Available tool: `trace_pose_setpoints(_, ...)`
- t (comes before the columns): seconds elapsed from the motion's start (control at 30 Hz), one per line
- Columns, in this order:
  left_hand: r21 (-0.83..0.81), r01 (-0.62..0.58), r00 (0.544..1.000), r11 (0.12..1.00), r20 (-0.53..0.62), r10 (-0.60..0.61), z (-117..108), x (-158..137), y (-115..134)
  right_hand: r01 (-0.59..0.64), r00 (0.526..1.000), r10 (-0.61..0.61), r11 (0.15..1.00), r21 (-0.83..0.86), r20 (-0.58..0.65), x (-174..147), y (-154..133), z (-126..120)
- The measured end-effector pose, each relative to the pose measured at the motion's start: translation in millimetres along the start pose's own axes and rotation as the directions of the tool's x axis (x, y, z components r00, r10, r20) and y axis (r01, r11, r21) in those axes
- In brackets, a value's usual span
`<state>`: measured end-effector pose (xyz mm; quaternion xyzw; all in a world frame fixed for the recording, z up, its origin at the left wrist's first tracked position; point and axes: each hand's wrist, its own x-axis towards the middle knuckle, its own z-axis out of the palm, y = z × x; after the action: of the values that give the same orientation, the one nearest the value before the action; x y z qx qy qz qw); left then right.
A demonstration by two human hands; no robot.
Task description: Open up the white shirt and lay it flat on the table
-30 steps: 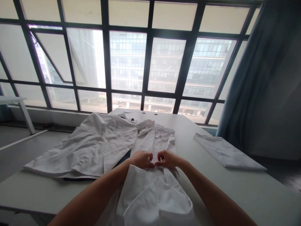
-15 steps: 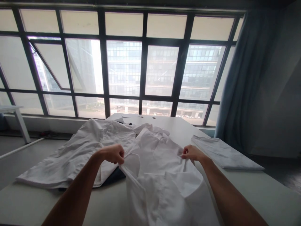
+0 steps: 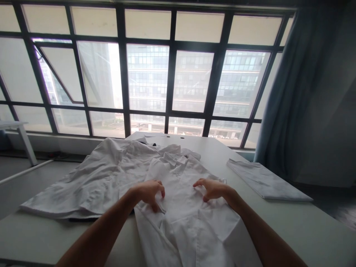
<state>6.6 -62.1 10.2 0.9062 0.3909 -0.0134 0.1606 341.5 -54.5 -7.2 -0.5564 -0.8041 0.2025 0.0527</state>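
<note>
A white long garment, shirt- or coat-like with a collar at its far end (image 3: 183,196), lies spread and wrinkled in front of me, its near part running out of the bottom of the view. My left hand (image 3: 151,193) is over its left side, thumb and fingers apart, close to or touching the cloth. On the right side, my right hand (image 3: 210,188) has its fingers spread just above or on the fabric. Neither hand grips the cloth. Another white garment (image 3: 97,181) lies rumpled to the left, partly overlapped by the first one.
A white table (image 3: 300,226) carries the garments. At the right lies a neatly folded white cloth (image 3: 267,180). Behind stand large windows (image 3: 147,78), with a blue-grey curtain (image 3: 286,96) at the right. Another white table (image 3: 25,141) is at the far left.
Both hands have let go of the garment's sides and moved inward over it, fingers opened. The cloth, held up before, now lies flatter.
</note>
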Motion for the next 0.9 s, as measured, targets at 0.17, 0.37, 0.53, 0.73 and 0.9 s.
trace_pose_setpoints(0.17,0.015,-0.037,0.993,0.999,-0.115,0.039,13,14,-1,0.209,0.978,-0.209,0.977,0.04,-0.012,0,-28,10)
trace_pose_setpoints(0.37,0.043,-0.199,0.967,0.979,-0.154,0.204,20,17,9,0.506,0.859,-0.498,0.861,0.056,-0.12,11,-73,47)
trace_pose_setpoints(0.53,0.019,-0.275,0.951,0.961,-0.139,0.275,26,22,21,0.461,0.882,-0.451,0.886,0.053,-0.135,13,-88,54)
trace_pose_setpoints(0.73,-0.417,-0.417,0.832,0.807,-0.532,0.155,-20,6,-12,0.382,0.923,-0.348,0.785,0.487,-0.164,-5,-39,-16)
trace_pose_setpoints(0.9,-0.693,-0.508,0.011,0.512,-0.6,-0.8,-67,-37,-94,0.336,0.267,0.555,0.712,0.616,-0.788,-34,54,-80)
